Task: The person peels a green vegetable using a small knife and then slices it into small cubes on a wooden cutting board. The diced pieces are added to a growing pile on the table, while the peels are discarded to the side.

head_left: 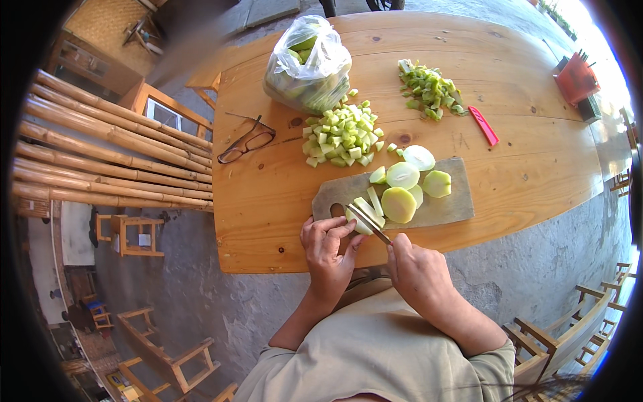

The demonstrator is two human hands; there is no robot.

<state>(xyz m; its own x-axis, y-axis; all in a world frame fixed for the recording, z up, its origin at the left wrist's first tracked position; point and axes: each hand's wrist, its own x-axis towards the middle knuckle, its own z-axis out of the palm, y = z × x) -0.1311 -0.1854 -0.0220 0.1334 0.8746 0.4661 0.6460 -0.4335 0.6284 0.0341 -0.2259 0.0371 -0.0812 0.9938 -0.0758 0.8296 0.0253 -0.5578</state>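
Observation:
My right hand (422, 269) is closed round the handle of a kitchen knife (370, 224). Its narrow blade lies across a pale green vegetable slice (358, 221) at the near left of a grey cutting board (453, 206). The curled fingers of my left hand (329, 244) hold that slice against the board, close to the blade. Beside the blade lie cut strips (375, 200). Several round, peeled slices (399, 205) rest farther right on the board. Beyond it sits a heap of pale green cubes (341, 137).
A clear plastic bag (308, 77) of green produce stands at the back left, near eyeglasses (248, 139). Peelings (432, 90) and a red-handled peeler or knife (483, 126) lie farther right. An orange holder (577, 80) stands at the wooden table's (536, 147) right edge.

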